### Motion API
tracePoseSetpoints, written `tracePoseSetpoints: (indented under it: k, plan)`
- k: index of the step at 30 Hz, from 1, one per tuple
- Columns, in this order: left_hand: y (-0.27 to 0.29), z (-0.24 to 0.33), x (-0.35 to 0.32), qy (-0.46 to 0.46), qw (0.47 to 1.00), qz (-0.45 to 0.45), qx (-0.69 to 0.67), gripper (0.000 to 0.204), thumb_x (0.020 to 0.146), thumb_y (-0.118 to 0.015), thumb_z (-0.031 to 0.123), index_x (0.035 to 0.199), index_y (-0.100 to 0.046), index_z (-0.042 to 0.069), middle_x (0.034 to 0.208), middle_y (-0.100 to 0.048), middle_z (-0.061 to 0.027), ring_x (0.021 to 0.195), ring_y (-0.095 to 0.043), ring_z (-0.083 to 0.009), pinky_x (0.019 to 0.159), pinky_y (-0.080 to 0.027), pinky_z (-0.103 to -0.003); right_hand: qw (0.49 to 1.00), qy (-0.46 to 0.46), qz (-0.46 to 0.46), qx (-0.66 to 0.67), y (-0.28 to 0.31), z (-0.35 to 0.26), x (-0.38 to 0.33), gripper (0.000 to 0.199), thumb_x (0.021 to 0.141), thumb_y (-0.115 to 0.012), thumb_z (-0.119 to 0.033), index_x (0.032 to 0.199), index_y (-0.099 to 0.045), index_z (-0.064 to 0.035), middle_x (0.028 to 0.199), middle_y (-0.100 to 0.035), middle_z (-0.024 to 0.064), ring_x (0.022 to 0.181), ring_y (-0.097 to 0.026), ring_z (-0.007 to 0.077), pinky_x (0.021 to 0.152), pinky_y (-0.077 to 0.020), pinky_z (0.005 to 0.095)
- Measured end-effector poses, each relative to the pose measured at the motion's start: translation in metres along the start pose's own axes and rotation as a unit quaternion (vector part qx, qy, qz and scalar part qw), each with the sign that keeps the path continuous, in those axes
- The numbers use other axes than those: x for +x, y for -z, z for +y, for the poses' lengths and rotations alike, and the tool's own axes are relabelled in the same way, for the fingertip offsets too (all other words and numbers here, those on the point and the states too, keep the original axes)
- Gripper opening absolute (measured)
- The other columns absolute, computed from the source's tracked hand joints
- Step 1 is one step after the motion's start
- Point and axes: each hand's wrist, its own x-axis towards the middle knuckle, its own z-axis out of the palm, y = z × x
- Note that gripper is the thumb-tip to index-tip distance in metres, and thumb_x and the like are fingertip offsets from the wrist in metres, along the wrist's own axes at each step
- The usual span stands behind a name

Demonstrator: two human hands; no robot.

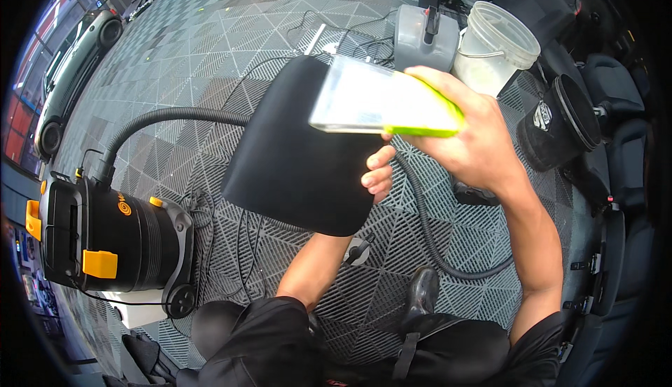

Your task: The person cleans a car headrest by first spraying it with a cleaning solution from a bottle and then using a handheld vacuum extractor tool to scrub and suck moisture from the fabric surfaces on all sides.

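My left hand (pixel 379 174) is closed round the right edge of a smooth black panel (pixel 297 156) with rounded corners. The palm and wrist are hidden behind it, and the forearm comes out below. My right hand (pixel 476 124) grips a flat, boxy item (pixel 385 100) with a clear plastic front, a glaring white face and lime-green edges. Its exact kind cannot be made out. It is over the panel's upper right part; whether the two touch, I cannot tell.
A black vacuum cleaner (pixel 119 236) with yellow latches stands left, its hose (pixel 175 114) running behind the panel. Cables lie on the grey tiled floor (pixel 210 51). Far right are a translucent bucket (pixel 497 40), a grey case (pixel 416 37), a black bucket (pixel 556 124) and car seats (pixel 616 86).
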Motion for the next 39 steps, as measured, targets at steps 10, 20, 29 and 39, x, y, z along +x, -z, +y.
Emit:
tracePoseSetpoints:
  k: [10, 20, 29, 39]
  plan:
    - [-0.028, -0.015, 0.001, -0.061, 0.976, 0.151, 0.146, 0.056, 0.104, -0.046, 0.046, 0.129, -0.053, -0.004, 0.093, -0.052, -0.0164, 0.069, -0.056, -0.0245, 0.061, -0.049, -0.036, 1.000, -0.005, -0.014, -0.004, -0.026, -0.008, 0.016, 0.048, 0.080, -0.076, -0.019, 0.124, -0.065, -0.0026, 0.101, -0.073, 0.0149, 0.085, -0.075, 0.0346, 0.076, -0.0600, 0.0407]
    - [-0.010, -0.012, -0.001, -0.034, 0.989, 0.102, 0.106, 0.062, 0.102, -0.045, 0.051, 0.126, -0.055, -0.004, 0.088, -0.054, -0.0169, 0.068, -0.055, -0.0254, 0.061, -0.048, -0.038, 0.999, -0.050, -0.008, 0.020, -0.026, -0.002, -0.009, 0.056, 0.076, -0.069, -0.009, 0.131, -0.060, -0.0026, 0.098, -0.075, 0.0168, 0.088, -0.075, 0.0333, 0.076, -0.0606, 0.0402]
    - [0.007, 0.001, 0.004, 0.030, 0.998, 0.013, 0.052, 0.067, 0.101, -0.044, 0.056, 0.125, -0.058, -0.005, 0.083, -0.056, -0.0174, 0.067, -0.055, -0.0263, 0.061, -0.047, -0.040, 0.999, -0.026, 0.000, -0.021, -0.023, 0.012, -0.034, 0.061, 0.074, -0.070, -0.005, 0.134, -0.058, -0.0039, 0.109, -0.074, 0.0187, 0.095, -0.075, 0.0347, 0.082, -0.0608, 0.0398]
    - [0.009, 0.004, 0.006, 0.060, 0.994, -0.009, 0.091, 0.054, 0.099, -0.054, 0.048, 0.122, -0.062, 0.000, 0.087, -0.060, -0.0147, 0.081, -0.058, -0.0256, 0.073, -0.050, -0.037, 0.998, -0.017, 0.000, -0.062, -0.013, 0.010, -0.052, 0.066, 0.073, -0.074, -0.010, 0.137, -0.058, -0.0077, 0.110, -0.073, 0.0168, 0.096, -0.073, 0.0348, 0.080, -0.0602, 0.0415]
